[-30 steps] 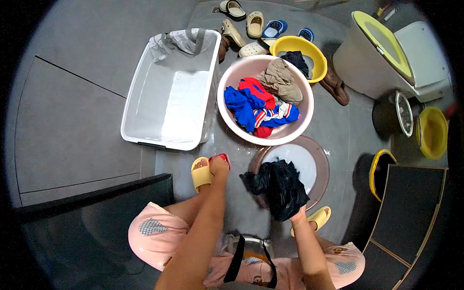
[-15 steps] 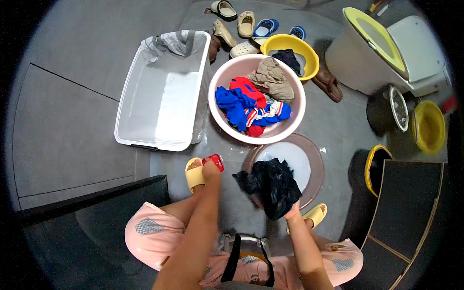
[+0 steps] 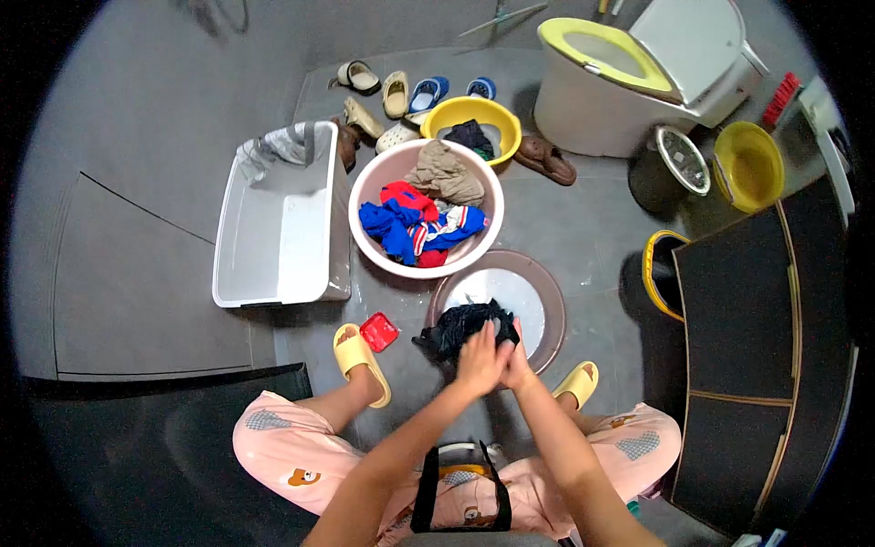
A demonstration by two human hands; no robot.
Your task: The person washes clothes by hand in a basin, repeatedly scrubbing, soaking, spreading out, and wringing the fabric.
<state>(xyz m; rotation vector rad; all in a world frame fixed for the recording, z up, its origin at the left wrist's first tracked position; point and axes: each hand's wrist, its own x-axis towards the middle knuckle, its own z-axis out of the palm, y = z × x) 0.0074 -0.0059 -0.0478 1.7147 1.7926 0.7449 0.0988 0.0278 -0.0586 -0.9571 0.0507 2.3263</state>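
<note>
A bunched, wet-looking black garment (image 3: pixel 458 330) hangs over the near left part of a brownish basin (image 3: pixel 553 314) of whitish, cloudy water. My right hand (image 3: pixel 518 363) holds the garment from its right side, fingers partly hidden by the cloth. My left hand (image 3: pixel 480 363) lies over the garment's near right part, its fingers stretched out and close to my right hand. Whether something small sits under those fingers cannot be seen. On the floor beside my left slipper (image 3: pixel 368 376) rests a small red dish (image 3: pixel 379 332).
Beyond the basin stands a pink tub (image 3: pixel 495 201) with blue, red and beige clothes. A white bin (image 3: pixel 219 260) is at left, a yellow basin (image 3: pixel 515 128) behind. Shoes (image 3: pixel 395 95), a toilet (image 3: pixel 583 128), buckets (image 3: pixel 652 182) and a dark cabinet (image 3: pixel 738 310) surround the floor.
My left hand has left the red dish and come across to the black garment. My right hand still holds the garment, now gathered near both hands. The view has tilted up.
</note>
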